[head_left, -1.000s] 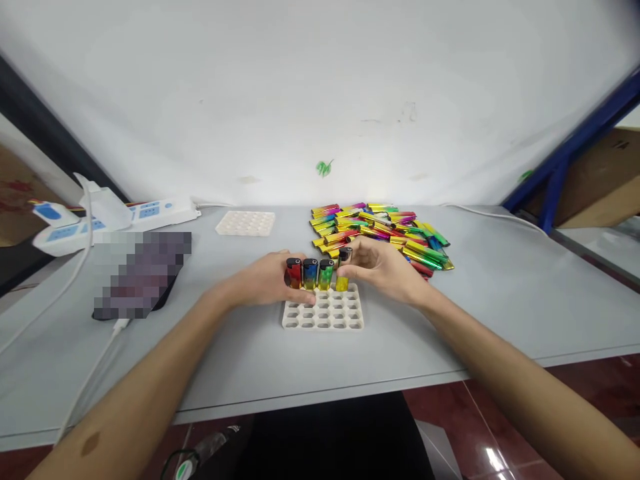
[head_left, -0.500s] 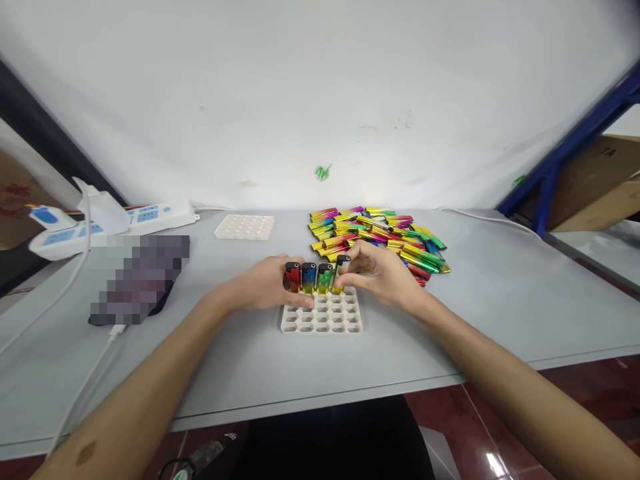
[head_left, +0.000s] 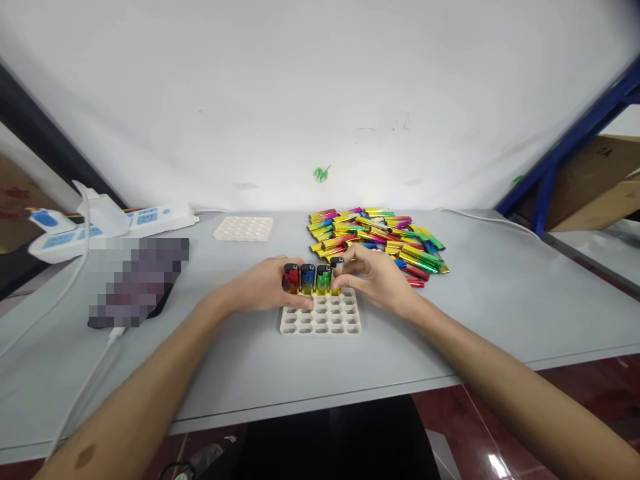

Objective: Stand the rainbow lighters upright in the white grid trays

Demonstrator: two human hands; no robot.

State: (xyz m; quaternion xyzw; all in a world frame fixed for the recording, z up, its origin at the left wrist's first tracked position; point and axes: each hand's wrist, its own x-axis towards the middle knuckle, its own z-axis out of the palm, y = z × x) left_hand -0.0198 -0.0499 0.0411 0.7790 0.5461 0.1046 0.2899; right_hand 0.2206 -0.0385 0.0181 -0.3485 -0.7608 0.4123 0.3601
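Observation:
A cream tray [head_left: 321, 331] with rows of oval holes lies on the table in front of me. Red [head_left: 292, 279], blue [head_left: 307, 279] and green [head_left: 323, 279] lighters stand upright along its far row. My left hand [head_left: 265, 285] is closed around the tray's left side, its thumb lying across the holes and its other fingers mostly hidden behind the red lighter. Between the thumb and fingers of my right hand [head_left: 373, 279] is a yellow-and-silver lighter [head_left: 337, 267], at the far row just right of the green one; whether its base is seated is hidden.
Behind my right hand lies a heap of shiny multicoloured lighters [head_left: 370, 233]. A second cream tray [head_left: 244, 229] sits at the back left. On the left are a blurred-out phone [head_left: 143, 277] with a white cable and a white power strip [head_left: 150, 219].
My right hand has shifted slightly left and down, bringing the yellow-and-silver lighter closer to the green one. The left hand and tray stay in place.

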